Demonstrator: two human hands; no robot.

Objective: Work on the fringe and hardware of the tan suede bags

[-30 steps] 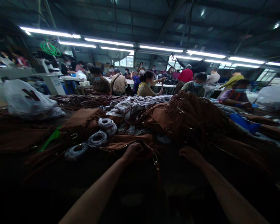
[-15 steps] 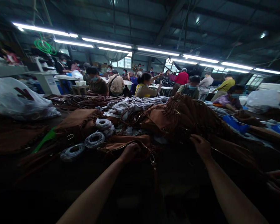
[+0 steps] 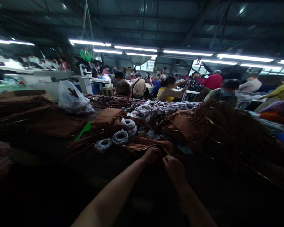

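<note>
A brown handbag (image 3: 144, 143) with a gold zip along its opening lies in front of me on the dark table. My left hand (image 3: 152, 155) is closed over the bag's near edge at the zip, with the fingertips partly hidden. Close beside it, my right hand (image 3: 174, 166) pinches the right end of the same bag. Dim light hides exactly which part the right fingers hold. Rolls of strap wrapped in clear plastic (image 3: 120, 136) lie just left of the bag.
A heap of fringed brown bags (image 3: 217, 126) rises at the right. Pale wrapped straps (image 3: 146, 110) lie behind. Leftward are a green brush-like tool (image 3: 84, 130), a stacked brown bag (image 3: 107, 118) and a white plastic bag (image 3: 73, 97). Another person's hands (image 3: 1, 159) show at the far left.
My right hand has moved left from the bag heap to the handbag's right end. My left hand stays on the bag. The view has turned left, bringing another person's hands in at the left.
</note>
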